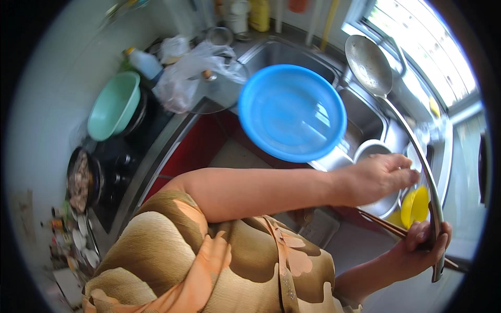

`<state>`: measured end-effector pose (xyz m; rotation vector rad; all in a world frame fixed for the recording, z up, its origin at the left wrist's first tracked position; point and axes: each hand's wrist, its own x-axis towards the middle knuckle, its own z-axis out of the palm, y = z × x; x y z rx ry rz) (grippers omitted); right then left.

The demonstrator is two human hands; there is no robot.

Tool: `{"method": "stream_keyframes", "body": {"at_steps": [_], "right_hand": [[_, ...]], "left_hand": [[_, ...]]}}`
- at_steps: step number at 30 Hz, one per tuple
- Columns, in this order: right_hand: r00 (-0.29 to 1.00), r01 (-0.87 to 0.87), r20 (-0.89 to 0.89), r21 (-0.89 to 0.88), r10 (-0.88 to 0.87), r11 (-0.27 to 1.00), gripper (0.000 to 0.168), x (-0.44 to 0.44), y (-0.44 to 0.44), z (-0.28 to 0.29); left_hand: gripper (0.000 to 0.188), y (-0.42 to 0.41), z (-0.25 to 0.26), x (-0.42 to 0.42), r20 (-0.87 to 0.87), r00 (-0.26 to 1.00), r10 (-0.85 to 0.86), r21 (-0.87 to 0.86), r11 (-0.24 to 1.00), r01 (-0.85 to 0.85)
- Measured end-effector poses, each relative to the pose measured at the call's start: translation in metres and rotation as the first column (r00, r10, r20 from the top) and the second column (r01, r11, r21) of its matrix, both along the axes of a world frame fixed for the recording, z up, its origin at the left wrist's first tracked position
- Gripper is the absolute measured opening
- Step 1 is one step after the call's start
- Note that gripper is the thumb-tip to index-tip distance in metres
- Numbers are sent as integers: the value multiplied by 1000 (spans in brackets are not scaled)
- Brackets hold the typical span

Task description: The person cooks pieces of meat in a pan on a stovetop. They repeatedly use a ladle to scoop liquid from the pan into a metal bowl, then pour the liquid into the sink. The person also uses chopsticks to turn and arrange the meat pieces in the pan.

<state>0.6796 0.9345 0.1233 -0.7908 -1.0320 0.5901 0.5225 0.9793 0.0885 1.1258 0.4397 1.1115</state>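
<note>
My right hand [428,242] grips the handle of a long metal ladle [368,64]; its bowl points up toward the window. Wooden chopsticks [381,223] are in the same hand, crossing behind the ladle handle. Stretched across my body, my left hand [385,178] is slightly blurred, its fingers loosely bent and seemingly holding nothing. Its fingertips are close to the ladle handle; whether they touch it I cannot tell. Below and beside that hand are a pale basin [373,146], partly hidden by it, and a yellow plastic vessel [415,207].
A blue plastic basin [291,113] sits over the front of the double steel sink [282,53]. Left are a plastic bag [182,84], a glass lid [219,94] and a green basin [113,107]. A pan of meat pieces [80,176] stands on the black cooktop [113,156].
</note>
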Motion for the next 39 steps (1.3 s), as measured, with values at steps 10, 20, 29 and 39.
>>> {"method": "stream_keyframes", "body": {"at_steps": [10,20,29,39], "right_hand": [[753,38,630,250,-192,968,34,-146,-34,-18],[667,-523,470,-259,579,812,25,-236,-54,-56],[520,-786,409,-115,750,607,49,-312,2,-51],[375,-905,126,-166,918,393,47,-426,-127,-40]], "left_hand": [[18,-69,32,-108,169,793,585,-185,809,-558],[25,-201,34,-263,158,457,876,-241,483,-842],[35,-409,38,-320,-57,67,996,-327,45,-944],[38,-586,7,-354,-494,-386,779,-141,-510,-849]]}}
